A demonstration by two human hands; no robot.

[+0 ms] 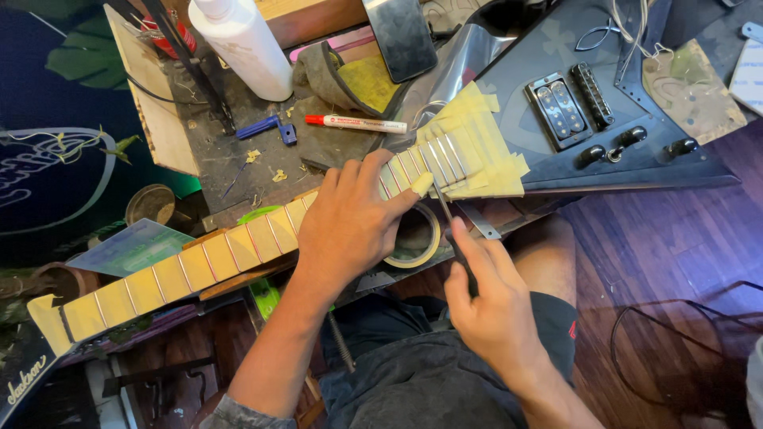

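Head view: a black guitar (604,151) lies across the cluttered tabletop (238,151) and the person's lap, its neck (183,270) running down to the left, the fretboard masked in yellow tape with only the metal frets bare. More tape (477,143) covers the body where the neck meets it.

The left hand (350,222) lies flat over the neck near the body, fingers wrapped over the far edge and its grip pressed on the wood, a fingertip touching the taped upper frets.

The right hand (493,310) is just below the neck, its grip clamped on a thin dark tool (451,230) whose tip reaches up to the edge of the fretboard by the upper frets.

A tape roll (413,238) sits under the neck between the hands. A red marker (354,123) and a white bottle (242,44) lie beyond the neck.
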